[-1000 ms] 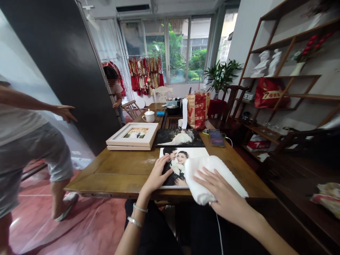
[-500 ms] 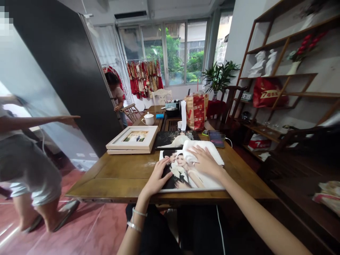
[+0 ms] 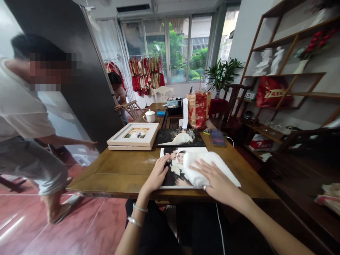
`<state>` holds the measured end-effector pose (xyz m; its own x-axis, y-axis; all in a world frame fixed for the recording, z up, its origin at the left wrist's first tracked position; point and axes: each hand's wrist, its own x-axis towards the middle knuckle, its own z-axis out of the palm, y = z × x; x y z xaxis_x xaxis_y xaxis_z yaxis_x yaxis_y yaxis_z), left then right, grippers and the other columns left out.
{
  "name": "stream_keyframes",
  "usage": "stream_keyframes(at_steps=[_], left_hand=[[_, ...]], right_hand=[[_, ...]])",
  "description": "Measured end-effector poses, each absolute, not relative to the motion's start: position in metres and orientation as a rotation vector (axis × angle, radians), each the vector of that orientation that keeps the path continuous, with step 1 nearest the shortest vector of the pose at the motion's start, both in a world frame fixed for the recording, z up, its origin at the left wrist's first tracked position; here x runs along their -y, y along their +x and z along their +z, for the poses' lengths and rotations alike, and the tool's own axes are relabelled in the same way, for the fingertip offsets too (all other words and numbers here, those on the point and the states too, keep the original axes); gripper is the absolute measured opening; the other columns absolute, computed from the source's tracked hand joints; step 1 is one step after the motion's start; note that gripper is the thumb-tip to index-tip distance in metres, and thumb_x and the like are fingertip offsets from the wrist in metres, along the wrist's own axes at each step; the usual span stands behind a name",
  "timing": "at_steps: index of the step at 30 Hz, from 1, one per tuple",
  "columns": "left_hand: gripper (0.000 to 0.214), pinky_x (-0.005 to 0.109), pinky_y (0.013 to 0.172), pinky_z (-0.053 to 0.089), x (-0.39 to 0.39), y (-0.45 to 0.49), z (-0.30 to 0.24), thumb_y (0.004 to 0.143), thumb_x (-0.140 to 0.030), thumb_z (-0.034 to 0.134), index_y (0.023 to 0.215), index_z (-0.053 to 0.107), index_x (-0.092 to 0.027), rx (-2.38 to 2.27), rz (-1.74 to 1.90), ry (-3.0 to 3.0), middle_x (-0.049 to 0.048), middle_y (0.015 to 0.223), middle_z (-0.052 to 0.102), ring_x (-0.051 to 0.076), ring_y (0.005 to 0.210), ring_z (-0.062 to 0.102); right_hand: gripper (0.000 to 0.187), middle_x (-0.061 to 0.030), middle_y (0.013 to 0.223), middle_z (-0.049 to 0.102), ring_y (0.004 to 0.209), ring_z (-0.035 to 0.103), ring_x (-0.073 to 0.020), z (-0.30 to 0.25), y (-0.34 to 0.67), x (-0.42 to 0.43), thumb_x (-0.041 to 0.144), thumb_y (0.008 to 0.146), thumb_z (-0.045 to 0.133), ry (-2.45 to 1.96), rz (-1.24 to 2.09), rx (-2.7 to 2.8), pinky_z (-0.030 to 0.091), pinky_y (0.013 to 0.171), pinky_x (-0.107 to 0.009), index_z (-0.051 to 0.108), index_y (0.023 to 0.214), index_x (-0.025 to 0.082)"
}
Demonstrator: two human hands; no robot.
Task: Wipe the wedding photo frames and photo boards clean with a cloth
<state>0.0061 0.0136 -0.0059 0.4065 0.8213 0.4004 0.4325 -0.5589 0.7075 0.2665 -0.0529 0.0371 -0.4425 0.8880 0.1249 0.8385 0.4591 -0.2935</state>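
A glossy wedding photo panel (image 3: pixel 177 173) of a couple lies flat at the near edge of the wooden table. My left hand (image 3: pixel 158 173) rests on its left side, fingers stretched out and holding nothing. On the right half of the panel is a folded white towel (image 3: pixel 225 168), which hangs over the panel's right edge onto the table. My right hand (image 3: pixel 216 180) presses flat on the towel with its fingers spread, a ring showing on one finger. The towel covers the panel's right part. Just behind lies a second, dark photo panel (image 3: pixel 177 138) showing a white gown.
Stacked pale picture frames (image 3: pixel 155 136) lie at the left on the table (image 3: pixel 119 173). Farther back stand a lidded white cup (image 3: pixel 149 116) and a red paper bag (image 3: pixel 198 109). A phone (image 3: pixel 218 138) with a cable lies right. One person (image 3: pixel 23 109) bends at the left; another is behind.
My right hand has slid the towel right and toward me over the panel. My left hand stays nearly in place. The person at the left has bent down and come further into view.
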Motion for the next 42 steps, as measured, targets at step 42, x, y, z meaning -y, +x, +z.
stream_keyframes(at_steps=[42], left_hand=[[0.044,0.040,0.114,0.025,-0.010,0.010,-0.001,0.095,-0.045,0.035,0.123,0.056,-0.019,-1.145,1.094,2.052,0.0102,0.137,0.049,0.022,0.132,0.040]], right_hand=[[0.074,-0.0002,0.147,0.038,0.139,0.023,-0.0198,0.054,0.220,0.094,0.011,0.063,0.045,-1.270,0.462,2.543,0.009,0.116,-0.043,0.047,0.136,0.025]])
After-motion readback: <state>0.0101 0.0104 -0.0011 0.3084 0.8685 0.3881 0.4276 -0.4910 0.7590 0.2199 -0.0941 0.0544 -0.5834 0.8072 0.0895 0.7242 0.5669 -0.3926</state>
